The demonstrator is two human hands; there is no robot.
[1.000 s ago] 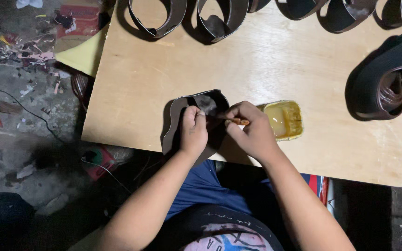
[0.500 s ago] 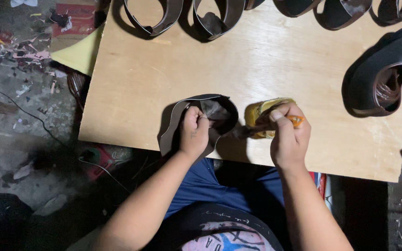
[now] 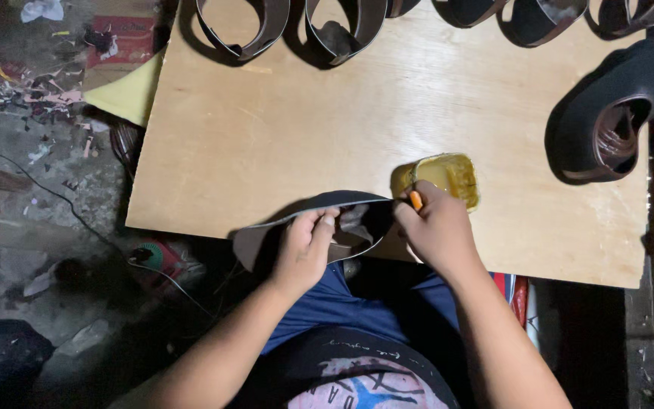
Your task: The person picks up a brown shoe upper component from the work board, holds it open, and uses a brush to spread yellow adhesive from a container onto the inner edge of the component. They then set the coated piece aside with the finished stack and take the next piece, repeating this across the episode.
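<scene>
A dark curved shoe upper piece (image 3: 266,238) lies at the near edge of the plywood board (image 3: 327,129). My left hand (image 3: 304,250) grips its rim, fingers curled over the top edge. My right hand (image 3: 437,227) holds a small brush with an orange handle (image 3: 415,200), its tip next to the right end of the piece. Just beyond that hand sits a small yellow tub of glue (image 3: 448,178).
Several dark looped shoe uppers (image 3: 244,30) stand along the far edge of the board. A stack of them (image 3: 615,113) rests at the right. Scraps and a cable litter the floor (image 3: 32,167) to the left.
My right hand went to the yellow tub and came back to the right end of the piece with the brush. My left hand kept its grip on the piece.
</scene>
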